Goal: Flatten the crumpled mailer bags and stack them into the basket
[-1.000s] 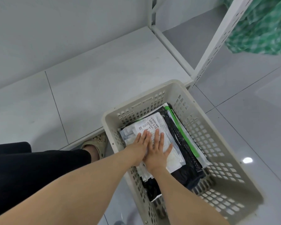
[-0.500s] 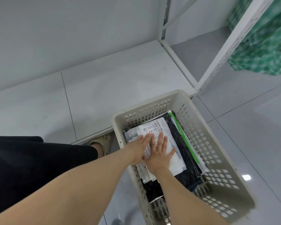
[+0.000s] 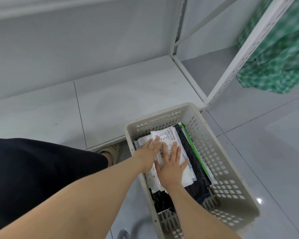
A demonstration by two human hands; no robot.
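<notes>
A beige perforated basket (image 3: 231,171) stands on the floor and holds a stack of flattened mailer bags. On top lies a white mailer with a printed shipping label (image 3: 167,137). Beneath it show black mailers (image 3: 195,163) and one with a green edge (image 3: 190,144). My left hand (image 3: 148,155) lies flat on the left part of the top mailer, fingers straight. Beside it, my right hand (image 3: 171,166) presses flat on the same mailer, fingers spread. Both hands hide the middle of the stack.
A low white shelf board (image 3: 128,94) runs behind the basket, with a white perforated upright (image 3: 235,61) at its right end. Green checked cloth (image 3: 280,54) hangs at the upper right. My black-clad knee (image 3: 33,169) and a beige shoe (image 3: 112,150) are left of the basket.
The camera has tilted up and the basket sits lower in the frame. My two hands have spread slightly apart on the top mailer while staying flat on it.
</notes>
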